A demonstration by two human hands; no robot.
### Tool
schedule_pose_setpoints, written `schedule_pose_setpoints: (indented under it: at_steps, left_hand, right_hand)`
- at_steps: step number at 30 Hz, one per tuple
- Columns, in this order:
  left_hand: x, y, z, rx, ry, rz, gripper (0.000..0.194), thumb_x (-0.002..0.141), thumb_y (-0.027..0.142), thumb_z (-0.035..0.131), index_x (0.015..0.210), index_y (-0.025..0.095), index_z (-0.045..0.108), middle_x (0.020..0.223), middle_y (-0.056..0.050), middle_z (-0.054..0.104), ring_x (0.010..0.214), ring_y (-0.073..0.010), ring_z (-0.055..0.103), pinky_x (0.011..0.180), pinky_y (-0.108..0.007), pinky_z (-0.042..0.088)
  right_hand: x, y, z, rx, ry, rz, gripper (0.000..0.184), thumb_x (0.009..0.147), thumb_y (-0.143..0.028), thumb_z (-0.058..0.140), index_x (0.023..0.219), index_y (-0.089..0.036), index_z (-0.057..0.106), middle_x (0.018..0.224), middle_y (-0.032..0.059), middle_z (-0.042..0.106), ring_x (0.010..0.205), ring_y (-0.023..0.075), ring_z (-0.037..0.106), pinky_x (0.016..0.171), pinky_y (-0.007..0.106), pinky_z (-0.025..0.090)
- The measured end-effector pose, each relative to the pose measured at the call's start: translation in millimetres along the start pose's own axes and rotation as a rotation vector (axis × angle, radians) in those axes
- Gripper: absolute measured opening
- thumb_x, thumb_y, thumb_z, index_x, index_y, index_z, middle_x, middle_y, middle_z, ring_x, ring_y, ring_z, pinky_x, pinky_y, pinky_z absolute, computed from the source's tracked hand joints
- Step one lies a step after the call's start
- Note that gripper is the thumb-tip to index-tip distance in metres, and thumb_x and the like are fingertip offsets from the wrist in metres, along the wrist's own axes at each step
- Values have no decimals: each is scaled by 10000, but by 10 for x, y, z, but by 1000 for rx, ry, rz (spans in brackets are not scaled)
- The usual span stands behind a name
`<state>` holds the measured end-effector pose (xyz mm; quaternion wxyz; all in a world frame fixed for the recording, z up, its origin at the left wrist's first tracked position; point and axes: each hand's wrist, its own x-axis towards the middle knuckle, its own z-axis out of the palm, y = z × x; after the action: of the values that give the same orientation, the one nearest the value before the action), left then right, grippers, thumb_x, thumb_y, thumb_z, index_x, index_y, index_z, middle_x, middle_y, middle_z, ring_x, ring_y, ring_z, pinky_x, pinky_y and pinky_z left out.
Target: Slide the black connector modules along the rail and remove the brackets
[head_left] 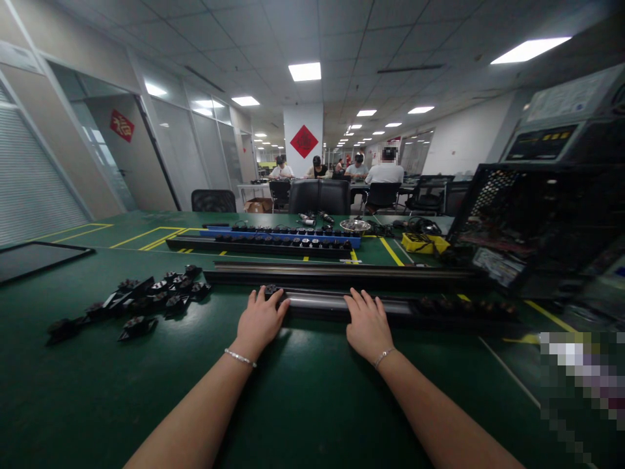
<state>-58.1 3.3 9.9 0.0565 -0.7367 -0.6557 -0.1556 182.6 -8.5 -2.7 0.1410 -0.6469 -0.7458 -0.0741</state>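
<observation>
A long black metal channel [332,301] lies crosswise on the green table in front of me. Several dark socket modules [463,309] sit in a row in its right part, while its middle shows a bare grey inside. My left hand [258,322] is at the channel's left end, its fingers and thumb closed about a small black socket module [271,290]; the fingers partly cover it. Nearer the middle, my right hand [367,324] rests on the channel with its fingers spread. To the left lie several loose black socket modules [178,303] in a loose pile.
Another long black channel [342,273] lies just behind. Farther back are a blue strip with sockets [342,240], a metal bowl [355,225] and a yellow tray [424,243]. An open computer case [512,221] stands at right; a dark flat panel [39,257] lies left. People sit beyond.
</observation>
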Motion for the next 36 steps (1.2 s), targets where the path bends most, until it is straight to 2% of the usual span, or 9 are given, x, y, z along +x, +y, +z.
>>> schedule_pose_setpoints:
  at_steps: [7, 13, 23, 27, 32, 36]
  left_hand:
    - [15, -60, 7, 17, 1, -10, 491, 895, 492, 271, 1253, 254, 507, 1294, -66, 538, 1290, -250, 360, 1053, -454, 278]
    - [24, -115, -11, 11, 29, -108, 519, 891, 525, 247, 1245, 262, 521, 1275, -93, 539, 1232, -242, 443, 1005, -371, 361]
    - [39, -255, -40, -36, 38, -162, 516, 906, 495, 189, 1169, 286, 580, 1225, -62, 572, 1104, -220, 546, 913, -340, 443]
    - [50, -387, -48, -10, 49, -208, 530, 908, 481, 176, 1150, 271, 598, 1230, -65, 568, 1114, -223, 539, 927, -338, 431]
    - [84, -668, -26, 30, 66, -314, 569, 905, 471, 149, 1147, 242, 610, 1248, -97, 551, 1132, -244, 523, 957, -364, 396]
    - [98, -879, 14, 29, 21, -430, 562, 888, 483, 175, 1188, 244, 586, 1225, -113, 571, 1181, -279, 468, 976, -421, 360]
  right_hand:
    - [5, -2, -14, 19, -6, 2, 586, 720, -137, 406, 1302, -181, 455, 1434, 33, 366, 1324, 236, 251, 1089, 437, 99]
    - [-4, -3, -6, 12, 13, -6, 577, 729, -133, 398, 1301, -182, 455, 1430, 35, 373, 1322, 231, 256, 1089, 438, 99]
    - [-6, 1, -16, 4, 6, -8, 582, 728, -130, 406, 1306, -181, 449, 1433, 42, 368, 1323, 229, 248, 1086, 435, 102]
    - [-2, -2, -15, 13, 7, -9, 585, 724, -127, 405, 1305, -176, 450, 1429, 43, 374, 1321, 227, 249, 1085, 436, 103]
    - [-3, 2, -2, 20, 27, -9, 579, 722, -128, 403, 1296, -174, 462, 1427, 40, 377, 1319, 232, 257, 1085, 436, 103]
    - [-6, 8, -6, 16, 20, -11, 580, 719, -129, 404, 1294, -173, 464, 1427, 41, 378, 1316, 234, 263, 1086, 435, 104]
